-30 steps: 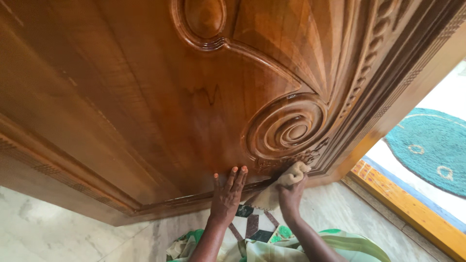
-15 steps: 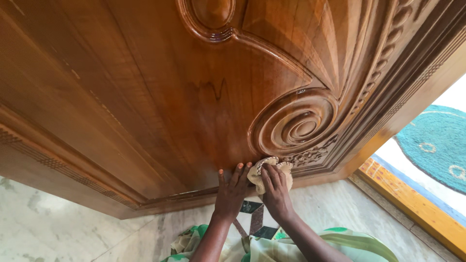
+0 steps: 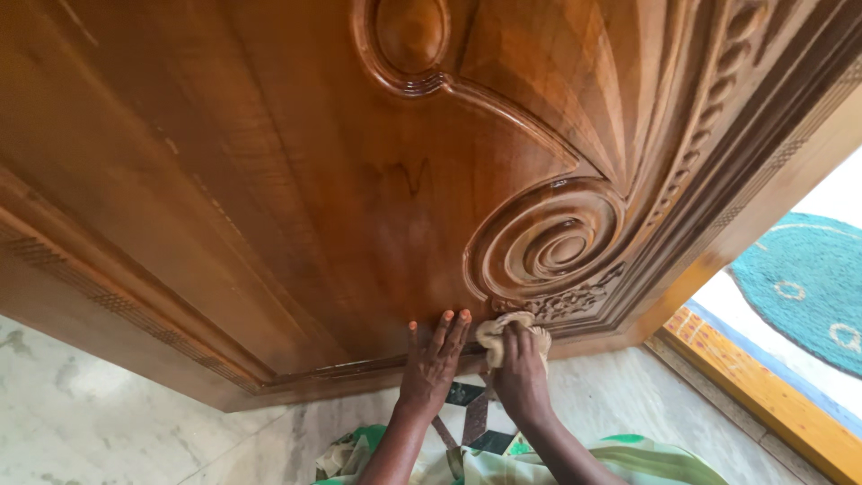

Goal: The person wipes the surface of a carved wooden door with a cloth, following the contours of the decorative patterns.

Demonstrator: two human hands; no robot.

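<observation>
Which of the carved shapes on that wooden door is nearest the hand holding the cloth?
The round spiral carving, just above the right hand and its beige cloth. The smooth oval carving sits far higher.

No packages, labels, signs or screens

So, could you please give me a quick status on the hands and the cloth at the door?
Left hand flat on door. Right hand pressing cloth under the carved spiral. Nothing in the way.
</observation>
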